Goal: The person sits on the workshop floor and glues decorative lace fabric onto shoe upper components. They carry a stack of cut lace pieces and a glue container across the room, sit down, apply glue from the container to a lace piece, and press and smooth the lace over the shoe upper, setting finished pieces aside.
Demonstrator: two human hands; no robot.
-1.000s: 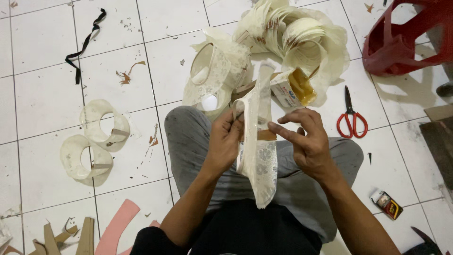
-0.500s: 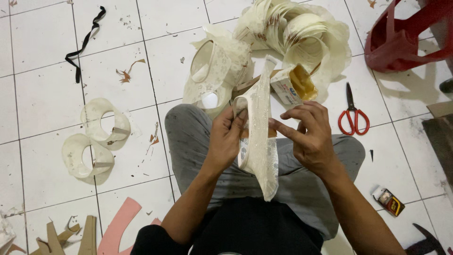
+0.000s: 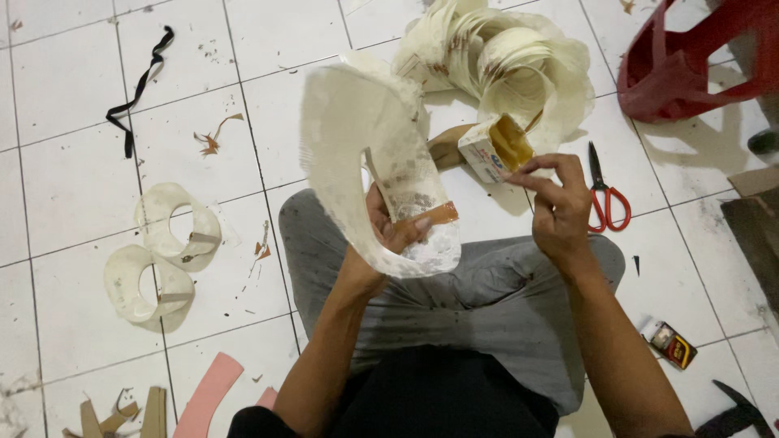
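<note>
Here, a curved cream lace-covered piece (image 3: pixel 357 154) is gripped by the left hand (image 3: pixel 389 231) at approx. centre of the view, above the lap. The fingers are wrapped behind it and the thumb (image 3: pixel 414 229) is pressed on its front, just beside a brown strip (image 3: pixel 434 216) at the piece's lower edge. The piece is held upright, its broad end raised toward 12 o'clock.

The right hand (image 3: pixel 556 207) is seen at 3 o'clock of the piece, well apart from it. Its fingers are pinched together at the tips; whether sth. small is held between them cannot be told. The fingertips are right at a small open box (image 3: pixel 491 150) with a yellowish inside, which lies on the white tiled floor (image 3: pixel 73 170).

Behind the box, at 12–1 o'clock, a heap of cream curved pieces (image 3: pixel 519 57) is stacked. Red-handled scissors (image 3: pixel 602 195) are laid at 3 o'clock, a red plastic stool (image 3: pixel 698 57) at 2 o'clock. Two finished cream loops (image 3: pixel 162 259) are set at 9 o'clock, a black strap (image 3: pixel 138 85) at 10 o'clock, pink strips (image 3: pixel 207 393) at 7 o'clock. A small yellow-and-black packet (image 3: pixel 672 345) lies at 4 o'clock.
</note>
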